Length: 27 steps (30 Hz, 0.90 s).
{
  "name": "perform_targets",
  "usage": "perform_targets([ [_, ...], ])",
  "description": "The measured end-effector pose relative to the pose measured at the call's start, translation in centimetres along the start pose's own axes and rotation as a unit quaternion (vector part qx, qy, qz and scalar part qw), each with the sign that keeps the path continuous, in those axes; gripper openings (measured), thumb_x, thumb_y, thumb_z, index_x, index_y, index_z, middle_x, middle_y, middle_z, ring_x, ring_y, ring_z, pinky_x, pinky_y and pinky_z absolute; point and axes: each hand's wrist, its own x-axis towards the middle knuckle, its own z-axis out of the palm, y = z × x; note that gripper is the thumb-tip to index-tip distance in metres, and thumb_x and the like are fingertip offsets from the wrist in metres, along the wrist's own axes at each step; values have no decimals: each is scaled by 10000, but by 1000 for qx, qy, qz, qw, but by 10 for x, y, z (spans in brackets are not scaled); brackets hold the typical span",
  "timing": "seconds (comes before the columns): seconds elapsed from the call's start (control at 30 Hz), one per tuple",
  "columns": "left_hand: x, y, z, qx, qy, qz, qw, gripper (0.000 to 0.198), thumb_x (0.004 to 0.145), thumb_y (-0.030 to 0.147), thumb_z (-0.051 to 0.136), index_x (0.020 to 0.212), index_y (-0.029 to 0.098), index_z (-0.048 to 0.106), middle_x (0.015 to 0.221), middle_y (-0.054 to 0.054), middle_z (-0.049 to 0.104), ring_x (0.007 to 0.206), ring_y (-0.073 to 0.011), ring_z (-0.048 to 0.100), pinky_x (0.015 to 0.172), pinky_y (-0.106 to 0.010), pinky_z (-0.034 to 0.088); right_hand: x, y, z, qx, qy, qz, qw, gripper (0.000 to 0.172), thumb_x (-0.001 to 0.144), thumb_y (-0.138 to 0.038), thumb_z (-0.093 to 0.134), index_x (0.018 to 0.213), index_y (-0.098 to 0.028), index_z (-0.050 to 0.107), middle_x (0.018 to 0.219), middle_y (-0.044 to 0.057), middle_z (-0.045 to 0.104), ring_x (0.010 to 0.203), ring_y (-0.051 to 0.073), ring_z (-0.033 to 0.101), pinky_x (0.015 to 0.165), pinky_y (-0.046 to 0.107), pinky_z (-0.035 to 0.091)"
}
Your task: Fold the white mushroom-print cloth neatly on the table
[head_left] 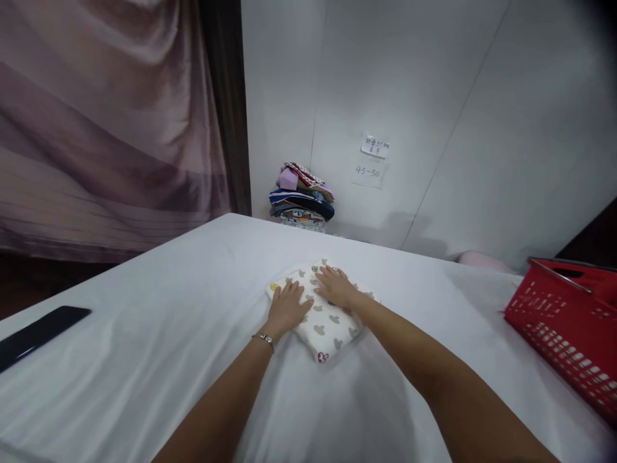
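1. A folded white cloth (pixel 324 316), printed with grey shapes and a few small coloured figures, lies flat near the middle of the table (pixel 178 308), one corner pointing to the near side.
2. The left hand (pixel 289 306) rests palm down on the cloth's left part, fingers extended and slightly spread, pressing on the fabric without gripping it.
3. The right hand (pixel 336 288) lies palm down on the far right part of the cloth, also opened out flat, with nothing grasped.
4. A bracelet (pixel 263 339) circles the left wrist.
5. White fabric covers the table, with soft creases on the near left.
6. A flat black object (pixel 43 331) lies at the left edge, well apart from the hands.
7. On the right stands a red basket (pixel 566 321) with slotted sides.
8. Past the far edge rises a stack of folded fabrics (pixel 302 198) in mixed colours, beside the pale wall (pixel 434 96).
9. Two paper notes (pixel 368 173) hang on that wall, the lower reading "45-50".
10. A pinkish curtain (pixel 110 122) hangs on the far left.
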Motion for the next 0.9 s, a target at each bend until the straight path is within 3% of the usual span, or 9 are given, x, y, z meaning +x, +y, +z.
perform_targets([
  [0.17, 0, -4, 3, 21, -4, -5, 1000, 476, 847, 442, 425, 1242, 188, 499, 1408, -124, 367, 1345, -266, 219, 1078, -474, 82, -15, 26, 4, -24, -31, 71, 997, 619, 888, -544, 278, 1407, -208, 250, 1507, 89, 109, 1374, 256, 71, 1063, 479, 111],
  [0.27, 3, 1, -4, 11, -15, -15, 1000, 474, 831, 451, 449, 1217, 185, 517, 1394, -127, 389, 1335, -276, 240, 1072, -479, 107, -13, 30, 11, -23, -32, 76, 996, 617, 893, -537, 264, 1415, -212, 230, 1511, 82, 80, 1375, 248, 63, 1054, 452, 166],
  [0.33, 12, 7, -10, 9, -24, -22, 999, 452, 819, 466, 465, 1176, 201, 546, 1385, -120, 405, 1322, -294, 263, 1062, -494, 136, -11, 30, 15, -27, -22, 70, 997, 610, 895, -528, 269, 1415, -210, 234, 1510, 84, 84, 1375, 248, 68, 1052, 442, 177],
  [0.43, 36, 14, -16, 30, -21, 28, 999, 469, 838, 492, 420, 1228, 245, 503, 1421, -74, 360, 1337, -277, 232, 1069, -495, 125, -11, 30, 20, -32, -10, 69, 997, 612, 897, -523, 259, 1415, -197, 235, 1508, 88, 97, 1375, 244, 71, 1051, 433, 188],
  [0.5, 54, 14, -13, 54, -52, 44, 996, 517, 852, 503, 374, 1308, 265, 418, 1453, -47, 303, 1349, -258, 204, 1074, -497, 116, -12, 32, 22, -30, -8, 73, 997, 617, 896, -530, 248, 1415, -197, 234, 1510, 80, 94, 1376, 237, 65, 1053, 431, 191],
  [0.6, 71, 5, -2, 79, -99, -15, 992, 587, 848, 546, 316, 1369, 275, 323, 1480, -37, 233, 1345, -269, 208, 1050, -528, 162, -12, 35, 21, -11, -13, 78, 997, 619, 893, -544, 234, 1416, -214, 231, 1513, 63, 74, 1377, 231, 59, 1053, 439, 188],
  [0.7, 76, -4, 10, 87, -88, -26, 992, 612, 844, 581, 269, 1382, 290, 293, 1482, -33, 227, 1334, -266, 231, 1037, -522, 191, -3, 36, 13, 8, -33, 84, 996, 628, 879, -564, 263, 1411, -231, 242, 1511, 66, 94, 1375, 245, 69, 1059, 483, 131],
  [0.8, 75, -7, 15, 91, -74, -16, 993, 610, 848, 586, 245, 1376, 286, 304, 1471, -49, 258, 1315, -265, 266, 1021, -516, 216, 14, 35, 7, 6, 0, 71, 997, 645, 876, -569, 269, 1422, -229, 208, 1512, 57, 84, 1379, 231, 22, 1071, 486, 28],
  [0.9, 75, -8, 18, 98, -63, -12, 993, 592, 858, 564, 240, 1374, 281, 305, 1465, -60, 272, 1302, -263, 288, 1013, -512, 224, 33, 37, 10, 16, 7, 59, 998, 648, 890, -541, 248, 1435, -201, 161, 1514, 51, 58, 1380, 212, 13, 1080, 440, 54],
])
